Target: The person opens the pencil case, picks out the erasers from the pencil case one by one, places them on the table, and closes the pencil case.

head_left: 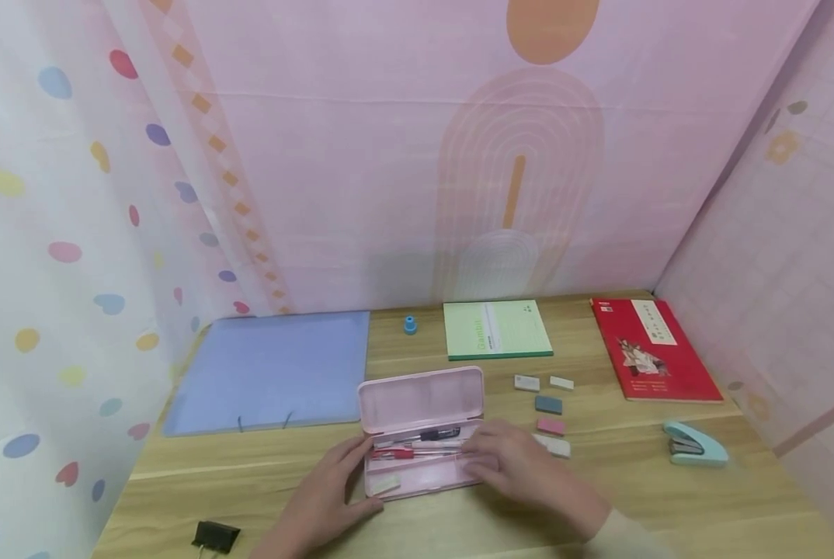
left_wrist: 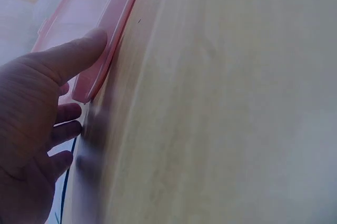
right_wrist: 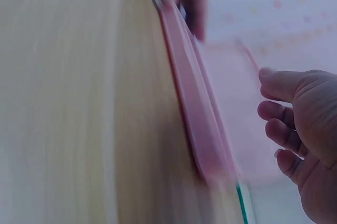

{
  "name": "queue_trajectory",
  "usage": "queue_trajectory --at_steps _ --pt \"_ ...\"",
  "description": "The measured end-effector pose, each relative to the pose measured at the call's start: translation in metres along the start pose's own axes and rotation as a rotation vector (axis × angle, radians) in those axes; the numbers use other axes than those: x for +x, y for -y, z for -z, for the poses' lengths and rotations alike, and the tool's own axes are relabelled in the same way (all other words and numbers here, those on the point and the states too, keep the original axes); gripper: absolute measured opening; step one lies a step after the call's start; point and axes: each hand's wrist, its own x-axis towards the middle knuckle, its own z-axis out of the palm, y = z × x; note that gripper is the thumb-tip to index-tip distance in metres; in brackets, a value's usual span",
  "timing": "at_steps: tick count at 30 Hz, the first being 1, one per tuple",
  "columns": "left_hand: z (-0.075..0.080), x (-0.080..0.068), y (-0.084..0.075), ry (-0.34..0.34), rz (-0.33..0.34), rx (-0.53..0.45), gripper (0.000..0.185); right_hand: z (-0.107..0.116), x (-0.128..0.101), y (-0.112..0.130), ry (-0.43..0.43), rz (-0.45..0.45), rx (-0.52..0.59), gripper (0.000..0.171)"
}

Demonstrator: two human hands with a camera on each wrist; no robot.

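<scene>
An open pink pencil case (head_left: 420, 400) lies on the table, its lid tilted back. My left hand (head_left: 329, 493) holds the case's left end, with the thumb (left_wrist: 84, 52) on the front wall. Over the right end, my right hand (head_left: 511, 462) pinches a slim pale pen (right_wrist: 249, 55), blurred in the right wrist view. A black-capped pen (head_left: 438, 434) and a red pen (head_left: 396, 453) lie inside the case. A pale eraser (head_left: 386, 485) sits in its front left corner.
Several erasers, one of them blue (head_left: 548, 404), lie right of the case. Behind are a green notebook (head_left: 497, 330) and a blue bottle-like item (head_left: 410, 325). A blue folder (head_left: 270, 373) and black binder clip (head_left: 215, 536) lie left; a red book (head_left: 655, 349) and stapler (head_left: 696, 446) right.
</scene>
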Motion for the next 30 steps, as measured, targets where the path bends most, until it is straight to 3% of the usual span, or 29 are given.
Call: queue_trajectory --at_steps 5,11,20,30 --pt "0.002 -0.006 -0.001 -0.065 -0.085 0.045 0.074 -0.027 0.025 0.025 0.084 0.093 -0.015 0.024" --pt "0.004 -0.011 -0.005 -0.19 -0.194 0.1 0.053 -0.052 0.046 0.04 0.092 0.145 -0.057 0.022" --pt "0.004 -0.013 -0.009 -0.17 -0.148 0.1 0.042 -0.07 0.057 0.047 0.154 0.133 -0.128 0.022" --pt "0.002 -0.012 -0.009 -0.18 -0.141 0.087 0.041 -0.071 0.062 0.054 0.192 0.094 -0.21 0.017"
